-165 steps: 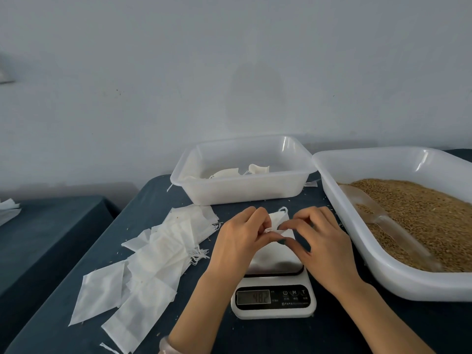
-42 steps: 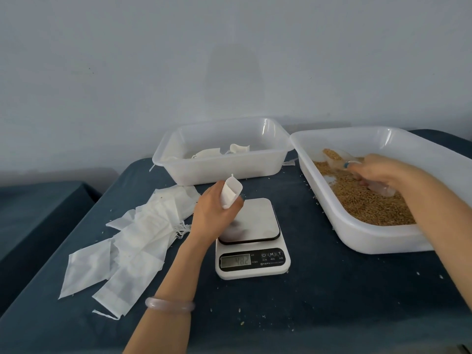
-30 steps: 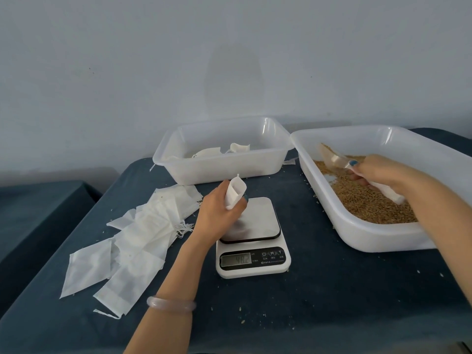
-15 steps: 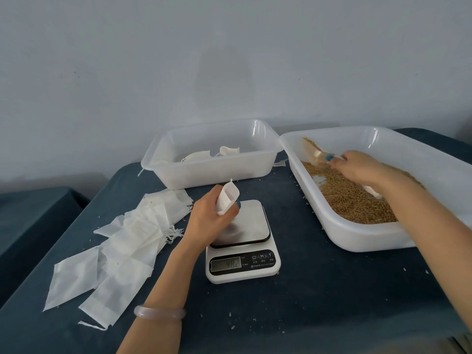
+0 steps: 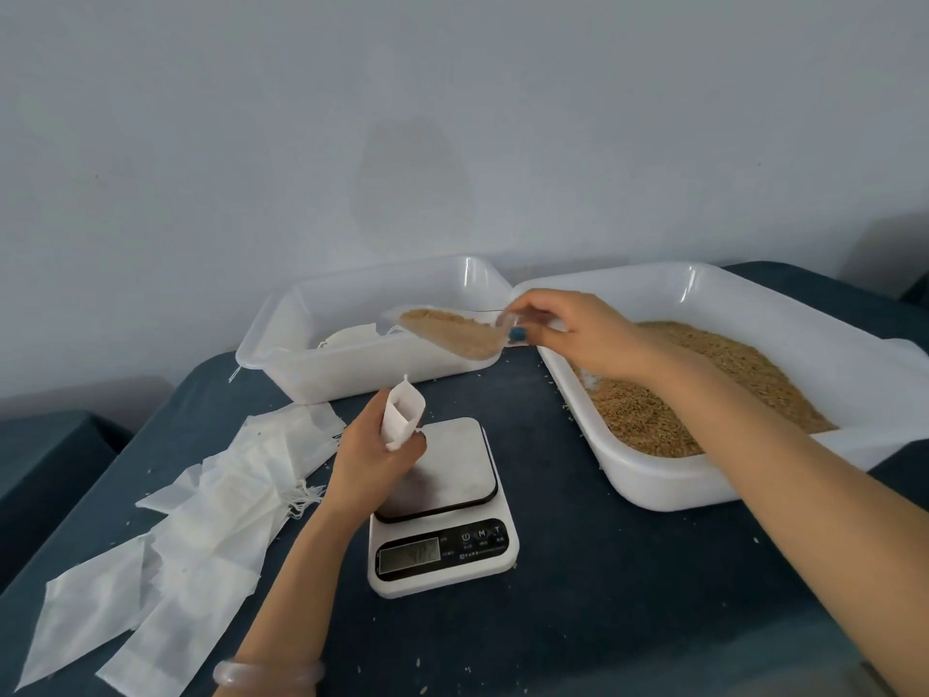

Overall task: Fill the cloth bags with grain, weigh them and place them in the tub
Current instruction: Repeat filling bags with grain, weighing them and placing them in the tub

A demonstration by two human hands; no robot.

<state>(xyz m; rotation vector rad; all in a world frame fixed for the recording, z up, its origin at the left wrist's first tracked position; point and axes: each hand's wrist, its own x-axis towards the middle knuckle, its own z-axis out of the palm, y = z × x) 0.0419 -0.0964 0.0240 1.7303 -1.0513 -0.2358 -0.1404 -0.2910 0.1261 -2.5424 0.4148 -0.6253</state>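
L hand [image 5: 369, 460] grips open cloth bag [image 5: 402, 417] by scale [image 5: 452, 460]; R hand [image 5: 578, 334] holds grain-filled scoop [image 5: 452, 332], seemingly above tub [image 5: 352, 379].

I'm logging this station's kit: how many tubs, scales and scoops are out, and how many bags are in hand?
Tubs: 2 (bag tub, grain tub)
Scale: 1
Scoop: 1, in the right hand
Cloth bag: 1, in the left hand
Total: 5

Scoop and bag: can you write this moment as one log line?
step: filling | left hand: holds open cloth bag by scale | right hand: holds scoop full of grain | pour: not yet
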